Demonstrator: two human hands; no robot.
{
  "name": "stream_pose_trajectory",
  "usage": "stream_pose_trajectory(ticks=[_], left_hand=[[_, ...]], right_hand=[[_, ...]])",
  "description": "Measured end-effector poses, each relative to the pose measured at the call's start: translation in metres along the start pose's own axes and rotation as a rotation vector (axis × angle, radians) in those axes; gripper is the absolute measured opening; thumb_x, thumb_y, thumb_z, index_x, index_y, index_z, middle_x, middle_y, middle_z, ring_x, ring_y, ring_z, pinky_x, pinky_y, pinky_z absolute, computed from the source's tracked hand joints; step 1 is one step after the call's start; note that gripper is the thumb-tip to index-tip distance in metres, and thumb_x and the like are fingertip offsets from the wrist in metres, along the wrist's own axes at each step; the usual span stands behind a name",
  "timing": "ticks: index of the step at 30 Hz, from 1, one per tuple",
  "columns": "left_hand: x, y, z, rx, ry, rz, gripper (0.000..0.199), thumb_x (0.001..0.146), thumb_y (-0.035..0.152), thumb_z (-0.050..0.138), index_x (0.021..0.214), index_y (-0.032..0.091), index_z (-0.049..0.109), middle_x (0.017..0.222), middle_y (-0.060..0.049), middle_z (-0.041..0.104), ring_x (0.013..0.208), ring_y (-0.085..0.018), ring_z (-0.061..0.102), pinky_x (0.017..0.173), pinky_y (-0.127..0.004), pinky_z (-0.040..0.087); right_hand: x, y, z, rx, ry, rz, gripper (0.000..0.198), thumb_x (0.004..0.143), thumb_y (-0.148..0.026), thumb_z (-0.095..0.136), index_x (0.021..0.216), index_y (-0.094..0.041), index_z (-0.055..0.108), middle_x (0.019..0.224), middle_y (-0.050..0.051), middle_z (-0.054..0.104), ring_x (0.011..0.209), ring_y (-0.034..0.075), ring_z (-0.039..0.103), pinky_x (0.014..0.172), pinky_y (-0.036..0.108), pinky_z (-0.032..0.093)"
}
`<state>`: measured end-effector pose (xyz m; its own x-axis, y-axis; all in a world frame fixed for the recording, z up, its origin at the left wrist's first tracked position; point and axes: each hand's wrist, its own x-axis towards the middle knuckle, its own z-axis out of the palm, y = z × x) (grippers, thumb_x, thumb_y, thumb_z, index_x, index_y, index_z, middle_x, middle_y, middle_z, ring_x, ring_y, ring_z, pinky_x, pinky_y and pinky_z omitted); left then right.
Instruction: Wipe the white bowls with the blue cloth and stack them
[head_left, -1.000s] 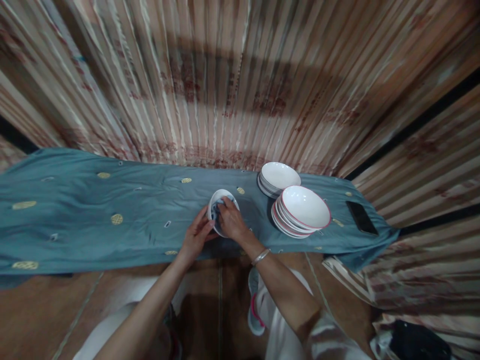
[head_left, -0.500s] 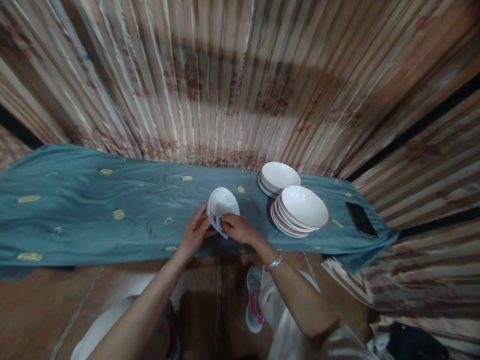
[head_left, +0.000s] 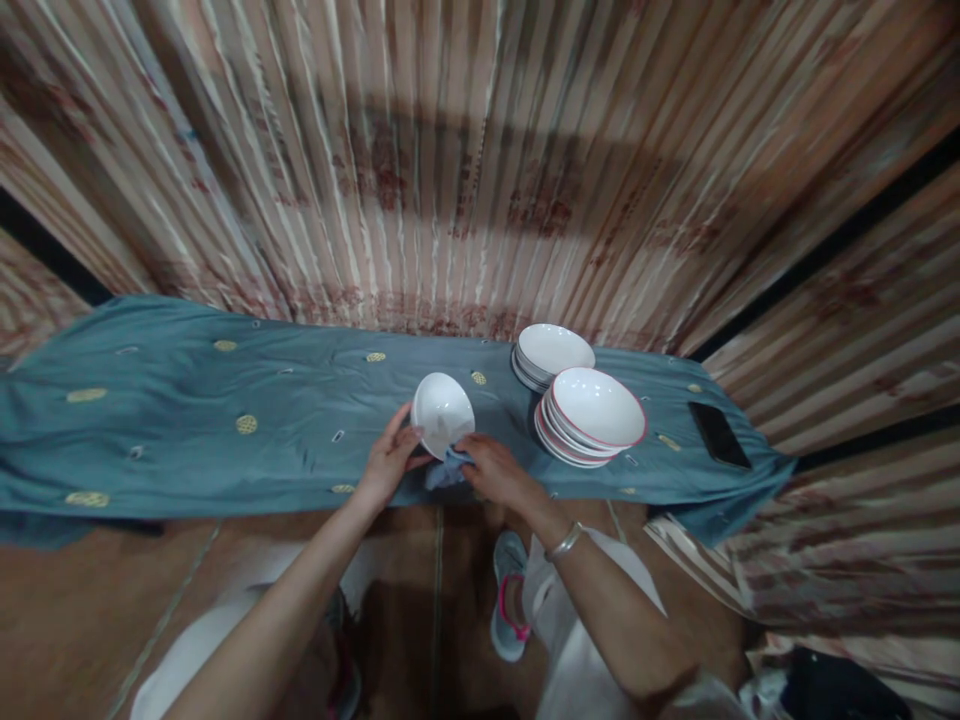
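A small white bowl (head_left: 442, 408) is tilted toward me above the near half of the covered table. My left hand (head_left: 390, 458) grips its left side, thumb by the rim and fingers behind. At the bowl's lower right rim, my right hand (head_left: 487, 466) pinches a blue-grey cloth (head_left: 448, 470), part of which hangs below the bowl. To the right stands a stack of white bowls with red rims (head_left: 596, 410). Behind that is a stack of white plates or shallow dishes (head_left: 553, 350).
A blue-green cloth with yellow pineapple prints (head_left: 187, 400) covers the long narrow table. Near its right end lies a black phone (head_left: 718, 434). Striped curtains (head_left: 420, 180) hang close behind and on the right. Dark bars (head_left: 832, 245) run along the sides.
My right hand has moved slightly right and down, bringing the cloth from inside the bowl's near edge to its lower right rim. The left hand keeps its hold. The view has shifted a little.
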<state>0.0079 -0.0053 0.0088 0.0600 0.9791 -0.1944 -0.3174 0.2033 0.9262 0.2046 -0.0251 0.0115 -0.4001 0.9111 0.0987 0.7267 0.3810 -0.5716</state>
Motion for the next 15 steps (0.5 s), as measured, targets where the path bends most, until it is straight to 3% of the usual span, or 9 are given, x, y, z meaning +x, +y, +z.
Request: stream_pose_trajectory(ticks=[4, 8, 15], left_hand=[[-0.002, 0.0, 0.001, -0.003, -0.01, 0.005, 0.087, 0.063, 0.045, 0.084, 0.14, 0.024, 0.049, 0.091, -0.002, 0.07, 0.093, -0.025, 0.069, 0.079, -0.044, 0.062], [-0.006, 0.002, 0.002, 0.039, -0.025, 0.011, 0.085, 0.062, 0.045, 0.084, 0.136, 0.025, 0.048, 0.091, -0.002, 0.071, 0.092, -0.024, 0.069, 0.077, -0.038, 0.062], [-0.013, 0.004, 0.007, 0.066, -0.064, 0.035, 0.088, 0.06, 0.046, 0.084, 0.135, 0.026, 0.044, 0.094, -0.001, 0.069, 0.089, -0.021, 0.068, 0.073, -0.032, 0.06]], right_hand=[[0.003, 0.005, -0.002, -0.098, 0.013, 0.07, 0.033, 0.08, -0.002, 0.055, 0.108, -0.017, 0.066, 0.122, 0.012, 0.067, 0.117, 0.024, 0.061, 0.104, 0.037, 0.045], [0.016, 0.009, -0.004, -0.154, 0.032, 0.155, 0.03, 0.08, -0.001, 0.054, 0.104, -0.015, 0.067, 0.119, 0.013, 0.067, 0.112, 0.022, 0.063, 0.1, 0.033, 0.047], [0.05, 0.028, -0.009, -0.118, 0.17, 0.31, 0.027, 0.083, -0.005, 0.053, 0.101, -0.015, 0.07, 0.107, 0.011, 0.072, 0.104, 0.023, 0.066, 0.097, 0.032, 0.048]])
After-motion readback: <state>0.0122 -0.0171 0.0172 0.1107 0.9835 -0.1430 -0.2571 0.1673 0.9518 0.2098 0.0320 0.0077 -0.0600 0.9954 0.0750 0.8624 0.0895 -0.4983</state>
